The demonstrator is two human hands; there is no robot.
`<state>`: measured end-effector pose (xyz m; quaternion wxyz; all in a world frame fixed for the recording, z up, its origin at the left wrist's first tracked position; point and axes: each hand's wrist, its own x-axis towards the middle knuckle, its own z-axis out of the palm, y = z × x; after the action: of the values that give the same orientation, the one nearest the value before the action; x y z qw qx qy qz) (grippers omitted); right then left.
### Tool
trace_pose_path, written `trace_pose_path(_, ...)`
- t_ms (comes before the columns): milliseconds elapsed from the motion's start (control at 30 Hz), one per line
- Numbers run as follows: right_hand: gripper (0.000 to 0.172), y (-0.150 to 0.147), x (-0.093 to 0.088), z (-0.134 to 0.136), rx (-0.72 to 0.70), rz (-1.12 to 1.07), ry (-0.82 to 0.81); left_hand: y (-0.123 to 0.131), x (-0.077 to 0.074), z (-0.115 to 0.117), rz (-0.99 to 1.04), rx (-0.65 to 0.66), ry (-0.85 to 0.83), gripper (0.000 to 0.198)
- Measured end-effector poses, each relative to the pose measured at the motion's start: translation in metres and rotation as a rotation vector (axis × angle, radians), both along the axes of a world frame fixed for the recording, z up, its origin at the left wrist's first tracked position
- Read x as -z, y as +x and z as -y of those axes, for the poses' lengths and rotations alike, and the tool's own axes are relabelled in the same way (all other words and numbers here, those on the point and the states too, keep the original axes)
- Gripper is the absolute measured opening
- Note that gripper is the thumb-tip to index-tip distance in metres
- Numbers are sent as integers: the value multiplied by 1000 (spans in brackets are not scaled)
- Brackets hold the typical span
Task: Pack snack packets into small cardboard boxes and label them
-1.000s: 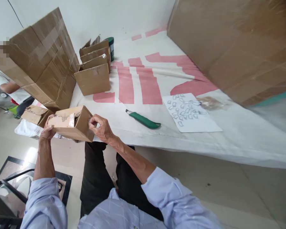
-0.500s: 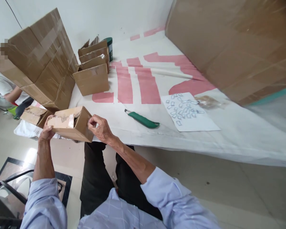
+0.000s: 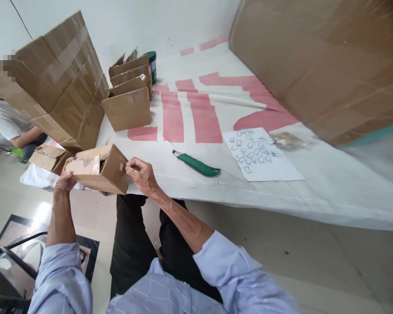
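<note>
With left hand (image 3: 65,178), gripping carton (image 3: 100,176) at near worktop (image 3: 183,187) edge. With right hand (image 3: 142,175), pinching apparent film (image 3: 128,178). Likely leaving shiny end patch (image 3: 121,166) unfinished.

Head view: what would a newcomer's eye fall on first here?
Probably the large cardboard panel filling the upper right, then the green utility knife lying mid-table on a white cloth with bold pinkish-red print. Left of the knife, the left hand grips the far-left end of a small cardboard box, with the right hand at its right end.
</note>
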<state>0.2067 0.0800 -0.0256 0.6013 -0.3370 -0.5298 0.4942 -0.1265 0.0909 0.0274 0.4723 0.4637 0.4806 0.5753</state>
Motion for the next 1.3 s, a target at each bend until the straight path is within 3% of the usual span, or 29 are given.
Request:
trace_pose_path(133,19,3,0,0,-44,-27,-48,-1,0,0,18,7,9,79)
trace_pose_path(300,19,0,-1,0,-49,-22,82,-1,-1,0,19,15,12,73)
trace_pose_path(600,15,0,-1,-4,-5,119,197,5,-4,1,-12,-4,0,82)
trace_pose_path(867,13,-2,-3,1,40,137,131,9,-7,2,-50,-10,-15,87)
trace_pose_path(1300,17,2,-4,3,-15,66,67,6,-6,0,-70,-2,-5,86)
